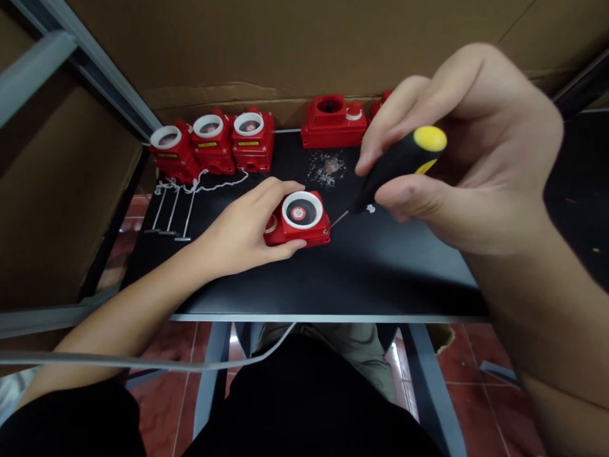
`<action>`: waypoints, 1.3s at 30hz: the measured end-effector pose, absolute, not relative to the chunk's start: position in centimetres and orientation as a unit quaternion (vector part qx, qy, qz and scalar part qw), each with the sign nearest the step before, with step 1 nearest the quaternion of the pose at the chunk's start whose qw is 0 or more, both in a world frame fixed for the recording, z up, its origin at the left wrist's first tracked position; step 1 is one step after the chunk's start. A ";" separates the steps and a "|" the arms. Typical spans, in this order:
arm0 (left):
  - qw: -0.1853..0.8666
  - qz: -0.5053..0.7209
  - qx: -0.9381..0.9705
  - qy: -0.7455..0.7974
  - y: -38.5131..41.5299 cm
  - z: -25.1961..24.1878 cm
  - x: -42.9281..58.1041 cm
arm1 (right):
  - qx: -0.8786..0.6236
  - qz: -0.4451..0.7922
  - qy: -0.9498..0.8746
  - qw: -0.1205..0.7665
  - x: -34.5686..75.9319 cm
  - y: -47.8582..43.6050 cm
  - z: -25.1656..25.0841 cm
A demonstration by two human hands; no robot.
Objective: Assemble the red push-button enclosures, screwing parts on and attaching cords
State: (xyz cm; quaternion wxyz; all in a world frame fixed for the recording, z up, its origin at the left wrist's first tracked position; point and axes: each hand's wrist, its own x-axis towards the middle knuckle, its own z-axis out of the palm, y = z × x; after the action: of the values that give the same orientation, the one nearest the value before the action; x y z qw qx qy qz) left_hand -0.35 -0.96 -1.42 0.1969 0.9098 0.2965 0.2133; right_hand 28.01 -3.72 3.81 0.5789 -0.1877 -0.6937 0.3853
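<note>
My left hand (247, 228) is wrapped around a red box (304, 231) with a round white-rimmed face, holding it down on the black table (361, 273). My right hand (466, 146) is closed around a black screwdriver with a yellow cap (404, 162). Its thin metal tip touches the box's right front corner.
Three red boxes with white rings (214, 143) stand in a row at the back left, and another red box (333, 120) stands at the back middle. Metal T-shaped pins with white string (174, 212) lie left. Small debris (326, 168) is scattered behind the box. Cardboard walls surround the table.
</note>
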 end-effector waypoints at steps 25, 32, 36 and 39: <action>0.210 0.197 0.915 0.283 -0.9 -1.5 -0.6 | -0.214 0.397 -0.689 0.568 28.4 -5.2 3.4; 0.208 0.196 0.917 0.277 -0.7 -1.5 -0.6 | -0.214 0.439 -0.673 0.556 28.6 -5.4 3.5; 0.203 0.203 0.920 0.267 -0.7 -1.6 -0.7 | -0.205 0.465 -0.663 0.550 28.9 -5.1 3.6; 0.197 0.200 0.920 0.273 -0.8 -1.4 -0.7 | -0.213 0.448 -0.676 0.545 29.1 -4.9 3.6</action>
State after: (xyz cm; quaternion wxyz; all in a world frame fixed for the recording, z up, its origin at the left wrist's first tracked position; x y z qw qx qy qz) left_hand -0.74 -0.77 -1.40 0.1971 0.9199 0.2734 0.2004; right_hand 29.06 -4.93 3.60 0.5452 -0.2126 -0.6758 0.4482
